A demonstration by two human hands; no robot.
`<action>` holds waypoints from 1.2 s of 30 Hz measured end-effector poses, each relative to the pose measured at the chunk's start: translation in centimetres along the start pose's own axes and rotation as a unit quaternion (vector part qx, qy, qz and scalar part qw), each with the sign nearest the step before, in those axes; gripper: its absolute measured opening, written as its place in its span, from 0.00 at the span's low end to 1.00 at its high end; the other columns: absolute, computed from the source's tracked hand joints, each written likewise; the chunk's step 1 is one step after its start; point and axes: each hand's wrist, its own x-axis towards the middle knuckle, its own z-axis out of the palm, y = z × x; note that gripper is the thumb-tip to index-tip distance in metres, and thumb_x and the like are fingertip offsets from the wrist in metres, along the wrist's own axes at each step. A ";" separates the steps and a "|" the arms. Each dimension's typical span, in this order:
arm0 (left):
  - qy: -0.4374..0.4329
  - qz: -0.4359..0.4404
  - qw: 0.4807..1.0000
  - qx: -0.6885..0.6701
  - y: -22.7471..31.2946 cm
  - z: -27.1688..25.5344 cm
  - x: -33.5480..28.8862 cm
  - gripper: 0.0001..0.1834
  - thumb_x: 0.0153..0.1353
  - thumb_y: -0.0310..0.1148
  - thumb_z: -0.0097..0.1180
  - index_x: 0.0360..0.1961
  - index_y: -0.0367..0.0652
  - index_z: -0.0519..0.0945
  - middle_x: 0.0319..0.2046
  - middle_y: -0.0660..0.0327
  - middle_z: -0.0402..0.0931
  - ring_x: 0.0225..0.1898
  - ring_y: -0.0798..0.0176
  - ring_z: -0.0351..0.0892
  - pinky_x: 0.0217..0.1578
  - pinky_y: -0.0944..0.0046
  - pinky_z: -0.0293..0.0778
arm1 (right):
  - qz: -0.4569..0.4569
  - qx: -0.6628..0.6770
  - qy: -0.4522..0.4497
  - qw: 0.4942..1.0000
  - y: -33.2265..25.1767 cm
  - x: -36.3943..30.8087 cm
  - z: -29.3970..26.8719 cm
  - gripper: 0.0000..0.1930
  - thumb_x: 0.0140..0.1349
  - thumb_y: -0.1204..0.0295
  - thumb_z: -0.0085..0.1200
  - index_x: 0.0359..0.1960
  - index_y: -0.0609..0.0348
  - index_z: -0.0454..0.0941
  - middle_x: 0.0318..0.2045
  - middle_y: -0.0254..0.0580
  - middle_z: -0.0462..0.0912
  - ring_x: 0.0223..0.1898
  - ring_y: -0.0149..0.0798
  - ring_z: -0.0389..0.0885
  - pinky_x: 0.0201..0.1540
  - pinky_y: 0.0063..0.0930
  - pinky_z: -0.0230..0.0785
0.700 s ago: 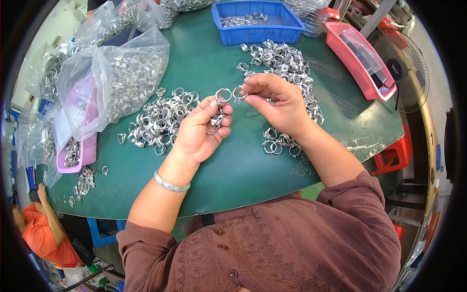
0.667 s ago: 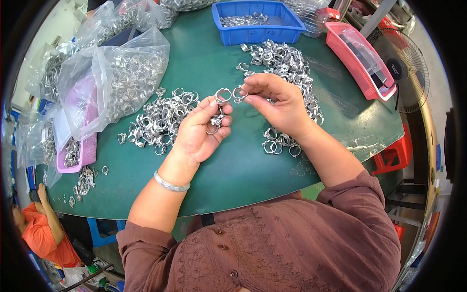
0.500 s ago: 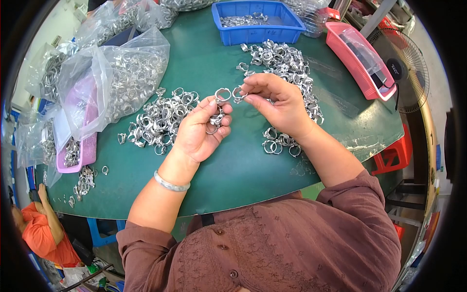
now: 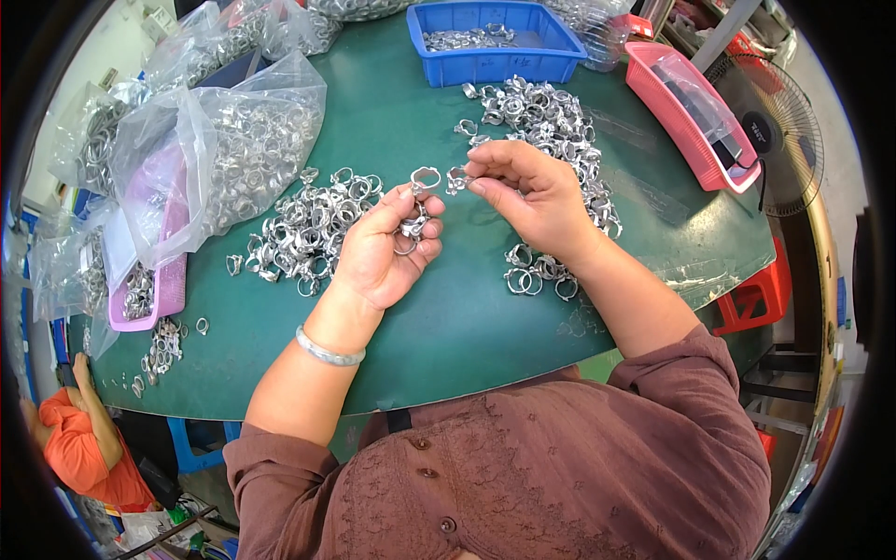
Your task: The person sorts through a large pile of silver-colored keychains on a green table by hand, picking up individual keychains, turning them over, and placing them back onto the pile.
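- Head view: on the green table (image 4: 411, 345), the blue tray (image 4: 495, 71) stands at the far side and serves as the landmark.
- The left hand (image 4: 387, 247) is nearer the person than the blue tray, toward its left end; thumb and forefinger pinch the raised ring (image 4: 427, 178), a silver-coloured metal band, while the curled lower fingers hold more loose rings (image 4: 412, 229).
- The right hand (image 4: 537, 191), on the person's side of the blue tray's right half, has thumb and fingers closed on the second ring (image 4: 456, 180), which pokes out leftward from the fingertips.
- Both pinched rings sit side by side, the raised one on the left, with a thin gap seemingly between them; differing depth cannot be ruled out. The raised ring shows its opening, and being round, has no clear long axis. The left hand is the nearer to it.
- The right ring pile (image 4: 560, 140) begins just before the blue tray and runs behind the right hand; the left ring pile (image 4: 313, 229) lies nearer the person and left of the tray.
- Farther left of the tray are the clear plastic bag (image 4: 187, 159) and the purple basket (image 4: 170, 294); right of it, the pink basket (image 4: 667, 117).
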 end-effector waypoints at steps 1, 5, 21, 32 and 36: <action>0.003 0.000 1.000 0.001 0.0 0.0 0.0 0.08 0.63 0.33 0.44 0.38 0.42 0.73 0.32 0.60 0.72 0.28 0.67 0.66 0.25 0.72 0.64 | 0.000 -0.002 0.001 1.000 0.0 0.0 0.0 0.13 0.53 0.84 0.53 0.42 0.64 0.73 0.36 0.41 0.79 0.39 0.32 0.80 0.41 0.23 0.73; 0.007 0.001 1.000 0.001 0.0 0.1 0.0 0.08 0.63 0.33 0.44 0.38 0.42 0.73 0.32 0.60 0.72 0.28 0.67 0.66 0.25 0.71 0.64 | 0.000 -0.006 0.002 1.000 0.1 0.0 0.0 0.13 0.54 0.83 0.53 0.42 0.64 0.73 0.35 0.41 0.80 0.38 0.32 0.80 0.40 0.23 0.73; 0.023 0.014 1.000 0.012 0.0 0.2 0.0 0.10 0.64 0.33 0.43 0.41 0.40 0.73 0.33 0.58 0.74 0.29 0.65 0.67 0.26 0.70 0.65 | -0.010 -0.036 0.007 0.999 -0.2 0.1 0.0 0.11 0.54 0.82 0.54 0.40 0.63 0.74 0.33 0.39 0.80 0.35 0.30 0.79 0.37 0.22 0.72; 0.046 0.038 0.998 0.001 0.1 0.8 -0.2 0.09 0.58 0.32 0.49 0.40 0.44 0.74 0.43 0.56 0.76 0.40 0.58 0.77 0.32 0.65 0.75 | 0.008 -0.020 -0.006 1.000 -0.2 0.0 -0.4 0.12 0.55 0.82 0.51 0.43 0.64 0.73 0.34 0.41 0.80 0.34 0.31 0.79 0.37 0.22 0.72; 0.040 0.060 0.997 0.017 0.1 0.5 -0.4 0.08 0.56 0.30 0.51 0.38 0.46 0.74 0.41 0.57 0.76 0.42 0.56 0.77 0.32 0.65 0.76 | 0.024 0.000 -0.013 1.000 -0.4 0.0 -0.3 0.12 0.56 0.82 0.49 0.44 0.64 0.72 0.34 0.41 0.79 0.33 0.31 0.79 0.37 0.21 0.72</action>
